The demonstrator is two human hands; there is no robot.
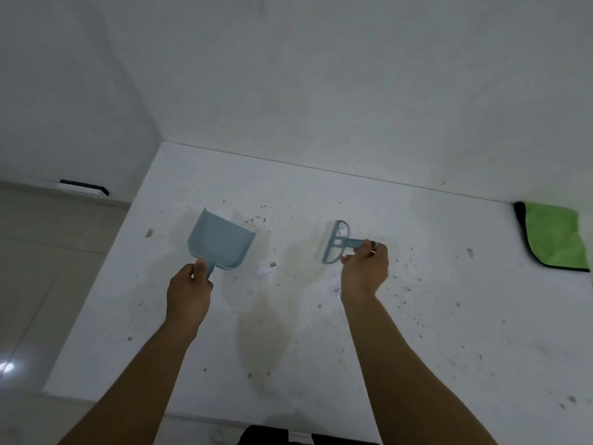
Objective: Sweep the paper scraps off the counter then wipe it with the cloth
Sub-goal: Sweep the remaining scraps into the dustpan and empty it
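Paper scraps [265,270] lay white on the white counter [449,316], a small cluster just to the right of the dustpan [219,240], beside its handle end, with a tiny brownish bit touching them. More torn scraps [336,285] showed farther to the right of the dustpan, partly hidden under the right wrist. Dark specks and crumbs were scattered across the counter, thickest well to the right of the dustpan, and pale yellowish stains spread between the two arms.

The left hand [189,293] gripped the dustpan's handle, fingers curled round it and the thumb laid along the top. The pan was blue-grey, its open mouth pointing away from the person toward the back wall; whether its lip touched the counter could not be told.

The right hand [364,268] pinched the handle of a small blue-grey brush [337,242], fingers curled tight, a ring on one finger. The brush head stood to the right of the dustpan, well apart from it, its bristle side facing the pan; the bristles themselves were too pale to make out.

The cloth [556,239], green with a dark edge, lay folded far to the right of the dustpan, near the back wall at the frame's edge, untouched by either hand.
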